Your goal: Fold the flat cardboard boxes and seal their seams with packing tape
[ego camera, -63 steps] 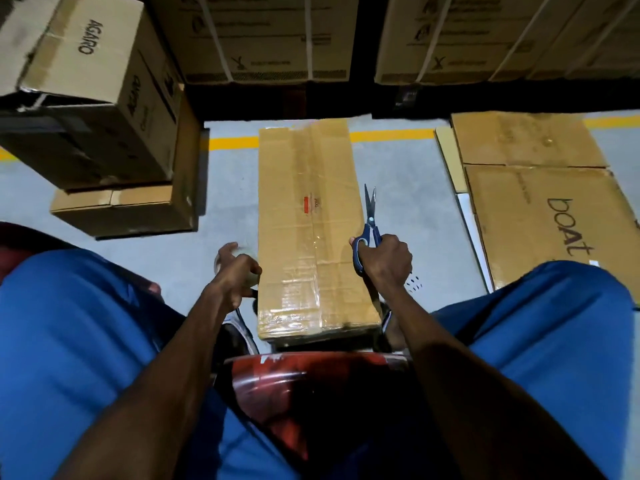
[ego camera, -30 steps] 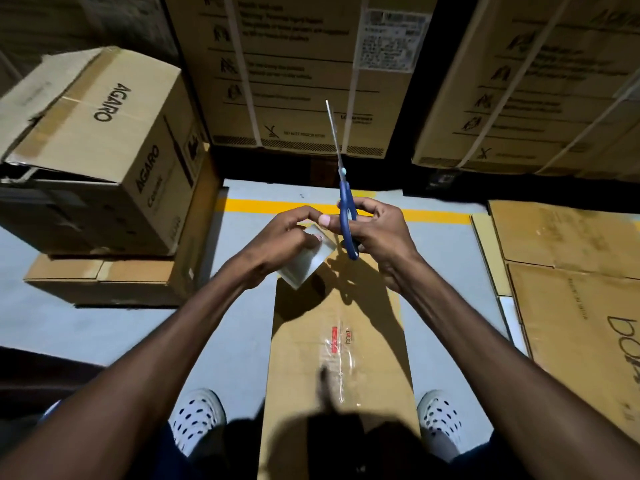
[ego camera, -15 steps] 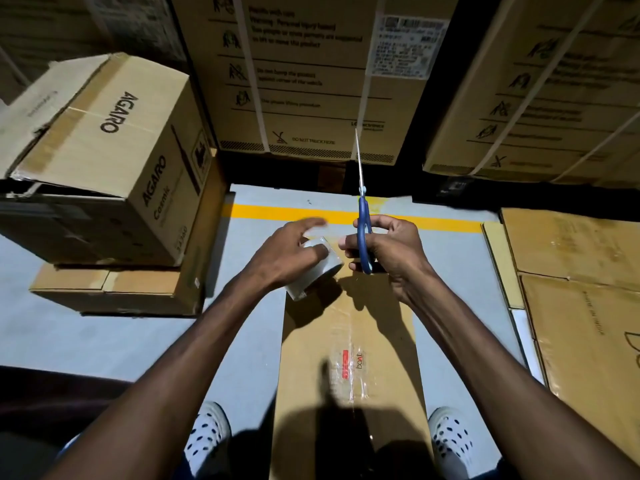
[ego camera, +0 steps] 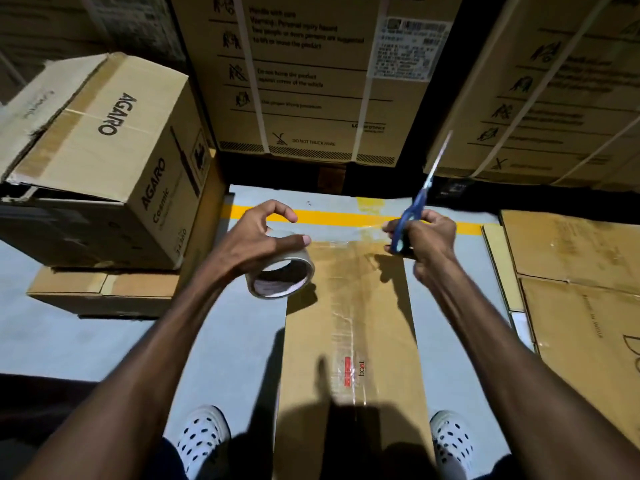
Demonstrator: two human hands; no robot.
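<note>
One long, narrow cardboard box lies flat on the grey floor between two white shoes with dark dots. Its brown surface is matte, and a glossy strip of clear tape runs down its middle seam over a small red label.

The left hand holds one roll of clear packing tape at the box's far left corner, thumb pressed across the top of the ring and fingers arched loosely above it. A thin, shiny band of tape stretches from the roll across the box's far edge to the right hand. That hand is curled round the blue handles of one pair of scissors; the slim metal blades point up and away, tilted right, and are blurred.

On the left, one AGARO carton with a torn, open flap sits on a flatter carton. Two large strapped cartons with printed handling symbols stand behind a yellow floor line. Flattened cardboard sheets lie on the right, overlapping; their exact count cannot be told.
</note>
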